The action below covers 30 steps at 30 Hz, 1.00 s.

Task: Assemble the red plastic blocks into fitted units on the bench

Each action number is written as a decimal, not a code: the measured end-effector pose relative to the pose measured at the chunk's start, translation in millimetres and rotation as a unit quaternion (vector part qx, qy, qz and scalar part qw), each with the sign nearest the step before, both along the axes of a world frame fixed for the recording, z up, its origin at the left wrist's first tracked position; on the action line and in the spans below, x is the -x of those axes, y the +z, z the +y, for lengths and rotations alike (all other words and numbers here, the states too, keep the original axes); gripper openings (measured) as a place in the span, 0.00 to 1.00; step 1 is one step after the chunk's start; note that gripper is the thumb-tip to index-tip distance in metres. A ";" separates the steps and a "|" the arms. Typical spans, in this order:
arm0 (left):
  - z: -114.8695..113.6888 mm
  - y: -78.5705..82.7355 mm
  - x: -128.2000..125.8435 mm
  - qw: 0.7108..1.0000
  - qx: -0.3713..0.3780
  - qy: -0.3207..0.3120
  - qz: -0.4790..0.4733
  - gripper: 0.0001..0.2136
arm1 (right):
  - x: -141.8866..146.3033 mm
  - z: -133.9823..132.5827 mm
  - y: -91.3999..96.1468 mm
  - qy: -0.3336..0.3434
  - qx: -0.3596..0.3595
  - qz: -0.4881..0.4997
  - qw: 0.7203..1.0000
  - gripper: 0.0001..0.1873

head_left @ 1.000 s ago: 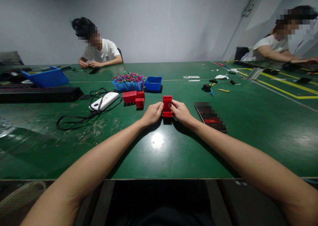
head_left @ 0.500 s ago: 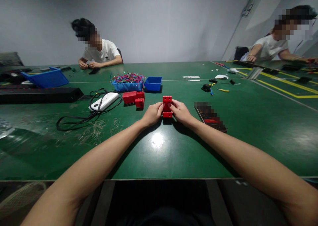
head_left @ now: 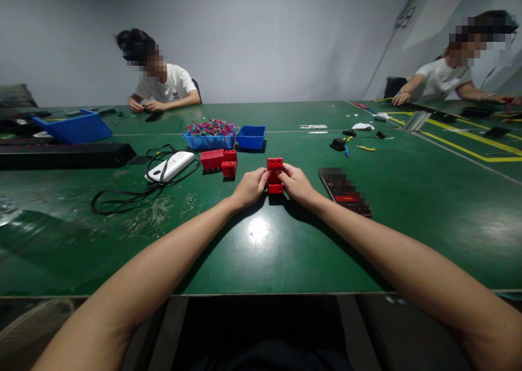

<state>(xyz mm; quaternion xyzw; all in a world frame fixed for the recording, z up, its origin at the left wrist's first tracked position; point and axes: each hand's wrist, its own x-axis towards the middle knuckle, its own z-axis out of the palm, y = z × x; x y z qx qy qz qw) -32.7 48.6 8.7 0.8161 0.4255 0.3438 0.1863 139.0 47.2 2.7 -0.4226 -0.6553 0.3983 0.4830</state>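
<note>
Between my two hands is a red block-like part (head_left: pixel 275 188) with small dark holes in its top and bottom ends. My left hand (head_left: pixel 252 188) grips its left side, fingers closed. From the right, my right hand (head_left: pixel 297 183) pinches it, the thumb lying over its middle. The part is just above the green table, with a dark shadow below it. Left of my hands, several similar red blocks (head_left: pixel 213 159) stand together on the table, one smaller red block (head_left: pixel 229 169) in front.
Behind the blocks are a blue bin of coloured wires (head_left: pixel 210 140) and a smaller blue bin (head_left: pixel 252 137). A white power strip (head_left: pixel 171 166) with black cable lies left. A phone (head_left: pixel 346 192) lies right of my hands. Two people (head_left: pixel 173 85) work across the green table (head_left: pixel 261 262).
My hands and the red part have hardly moved. At the far right, the other person's hand has shifted left along the table.
</note>
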 end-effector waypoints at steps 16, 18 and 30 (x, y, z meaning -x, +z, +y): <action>2.3 1.1 0.6 1.000 0.014 0.000 -0.012 0.20 | -1.6 -0.7 -2.8 0.015 -0.031 -0.025 0.999 0.20; 3.3 1.3 0.8 1.000 0.018 -0.004 -0.018 0.20 | -1.5 -1.5 -1.9 0.020 -0.036 -0.025 0.999 0.20; 8.9 -0.9 2.9 0.990 0.084 -0.054 -0.099 0.22 | -0.8 -5.0 1.4 0.009 -0.044 -0.041 0.998 0.20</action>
